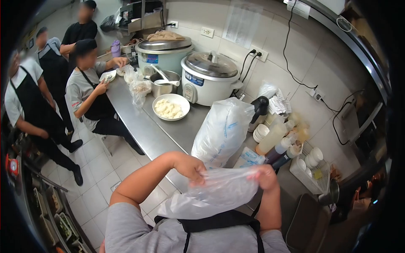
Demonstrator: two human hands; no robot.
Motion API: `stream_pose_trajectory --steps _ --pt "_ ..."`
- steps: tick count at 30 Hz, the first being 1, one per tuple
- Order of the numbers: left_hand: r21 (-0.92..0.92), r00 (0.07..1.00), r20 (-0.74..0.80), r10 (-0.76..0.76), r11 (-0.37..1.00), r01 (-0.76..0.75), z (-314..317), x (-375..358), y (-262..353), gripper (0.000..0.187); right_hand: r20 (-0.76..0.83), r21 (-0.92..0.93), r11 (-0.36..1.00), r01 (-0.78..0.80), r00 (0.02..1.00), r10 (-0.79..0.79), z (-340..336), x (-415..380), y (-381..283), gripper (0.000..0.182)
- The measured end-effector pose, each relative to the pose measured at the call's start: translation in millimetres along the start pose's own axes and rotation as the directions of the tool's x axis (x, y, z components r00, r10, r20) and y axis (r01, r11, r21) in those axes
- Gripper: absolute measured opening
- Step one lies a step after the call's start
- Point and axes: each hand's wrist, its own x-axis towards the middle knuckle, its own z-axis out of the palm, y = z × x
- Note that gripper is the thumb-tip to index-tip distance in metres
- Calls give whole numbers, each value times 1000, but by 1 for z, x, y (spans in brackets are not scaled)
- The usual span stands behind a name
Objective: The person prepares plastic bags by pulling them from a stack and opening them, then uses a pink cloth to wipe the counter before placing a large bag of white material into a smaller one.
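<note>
A clear plastic bag (221, 189) is stretched between my two hands, close in front of my chest. My left hand (190, 168) pinches its left upper edge. The opposite corner is gripped by my right hand (265, 176). Just beyond the bag, a large, full white plastic bag (223, 130) with blue print stands upright on the steel counter (139, 122); its contents cannot be made out. Flat beside it lies a smaller printed plastic packet (248, 158). Farther back on the counter sits a white bowl (184, 113) of pale, crumbly food.
Two large rice cookers (209, 80) and a steel pot (165, 87) stand along the wall. Squeeze bottles (272, 137) and a white basket (314, 177) with cups are at right. A co-worker (95, 84) sits at the counter's far left, with several people standing behind.
</note>
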Motion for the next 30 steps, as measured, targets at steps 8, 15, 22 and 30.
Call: stream_pose_trajectory --steps 8,15,22,30 --pt "284 38 -923 382 745 -603 -51 27 15 23 -192 745 664 65 974 120 -49 113 -2 19" --pt "-578 552 -815 176 -172 -798 -80 63 -44 24 -288 733 640 -230 748 599 -38 166 67 23" --pt "-692 691 -722 41 -73 -718 -69 68 -96 22 -143 827 491 -274 742 655 -14 135 106 27" --pt "-655 643 -755 -132 93 -750 -38 99 -178 23 -442 778 613 -141 570 692 6 106 200 23"
